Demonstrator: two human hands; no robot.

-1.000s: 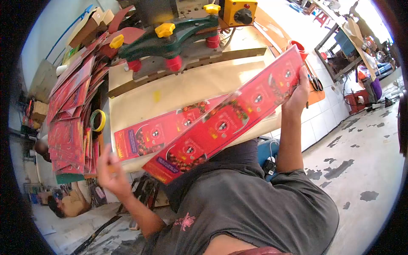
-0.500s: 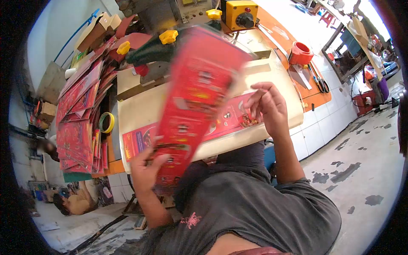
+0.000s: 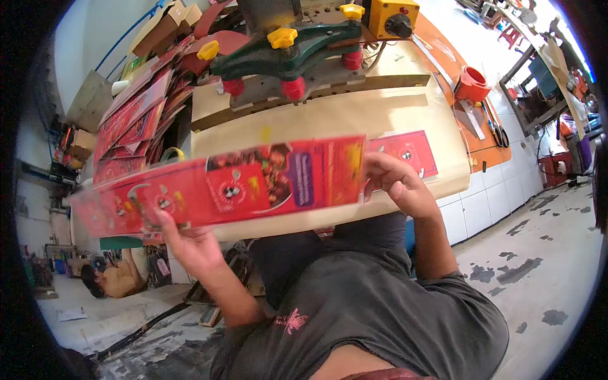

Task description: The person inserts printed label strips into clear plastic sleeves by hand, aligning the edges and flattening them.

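Observation:
A long red printed strip [image 3: 234,183] with food pictures is held nearly level over the front of the pale work surface [image 3: 316,117]. My left hand [image 3: 193,247] grips its lower edge left of the middle, thumb on the printed face. My right hand [image 3: 399,183] is at the strip's right end, its fingers curled and partly hidden behind that edge. Another red printed strip [image 3: 415,152] lies on the work surface, mostly covered by the held one. Behind them stands a dark green clamp frame [image 3: 285,57] with yellow knobs and red feet.
A pile of red printed sheets [image 3: 136,126] is at the left beside a yellow tape roll [image 3: 172,154]. At the right are a red tape dispenser [image 3: 472,83] and scissors [image 3: 497,126]. A yellow control box [image 3: 392,19] stands behind. Another person [image 3: 114,278] is at the lower left.
The held strip has swung round from the right hand, through upright in the left hand, to nearly level at the left. My right hand let go of it and is now at its other end.

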